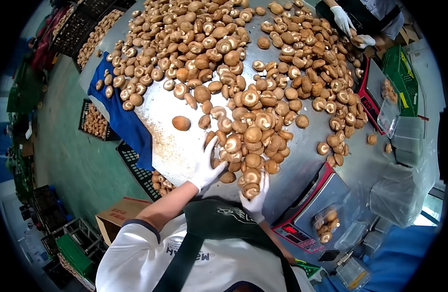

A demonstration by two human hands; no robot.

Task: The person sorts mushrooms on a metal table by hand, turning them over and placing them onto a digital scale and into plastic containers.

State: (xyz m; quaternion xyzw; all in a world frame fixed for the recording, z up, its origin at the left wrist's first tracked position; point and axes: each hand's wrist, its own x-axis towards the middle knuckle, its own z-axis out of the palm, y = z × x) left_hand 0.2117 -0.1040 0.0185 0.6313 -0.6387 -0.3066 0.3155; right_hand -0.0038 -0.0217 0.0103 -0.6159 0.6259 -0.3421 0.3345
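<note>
Both my hands wear white gloves and are at the near edge of a heap of brown shiitake mushrooms (253,134) on a metal table. My left hand (207,168) has its thumb and fingers spread, touching mushrooms at the heap's left side. My right hand (255,197) is cupped around a few mushrooms (251,184), some with pale stems and gills facing up; part of its fingers is hidden behind them. One single mushroom (181,123) lies apart, beyond my left hand.
A red-edged scale (302,214) at right bears a clear tray of mushrooms (326,225). Plastic trays (397,194) are stacked beyond it. Another person's gloved hands (348,27) work at far right beside a second scale (375,97). Blue cloth (119,114) drapes the left edge; a cardboard box (118,216) stands below.
</note>
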